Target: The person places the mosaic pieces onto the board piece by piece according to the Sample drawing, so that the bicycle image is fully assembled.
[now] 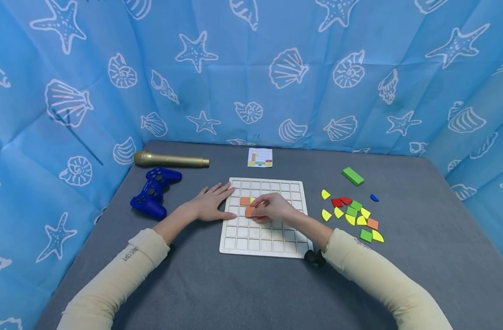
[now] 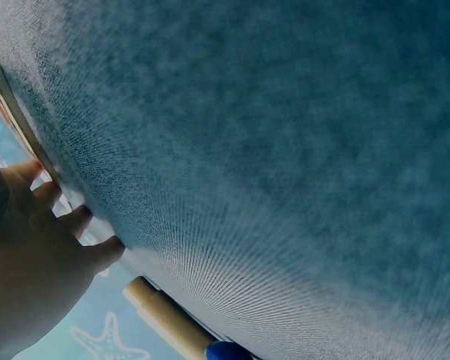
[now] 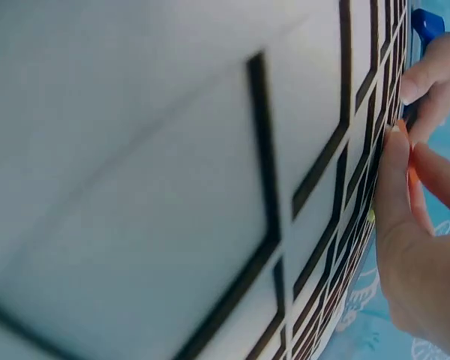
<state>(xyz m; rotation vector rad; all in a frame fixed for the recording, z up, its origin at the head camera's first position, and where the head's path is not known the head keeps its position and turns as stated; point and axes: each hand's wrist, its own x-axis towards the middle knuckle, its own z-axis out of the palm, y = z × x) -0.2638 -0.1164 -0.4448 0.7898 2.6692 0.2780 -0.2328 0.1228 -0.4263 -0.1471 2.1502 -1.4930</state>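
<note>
A white grid board lies on the grey table. Between thumb and fingers, my right hand pinches an orange square tile over the board's left half; the right wrist view shows that tile edge-on in the fingertips. Just above it, another orange square tile lies on the grid, with a yellow piece beside it, partly hidden by the right hand. My left hand rests with spread fingers at the board's left edge, thumb and fingertips touching it.
Loose red, yellow, green and orange tiles are scattered right of the board, near a green block and a small blue piece. A blue game controller and gold microphone lie left. Behind the board is a printed pattern card.
</note>
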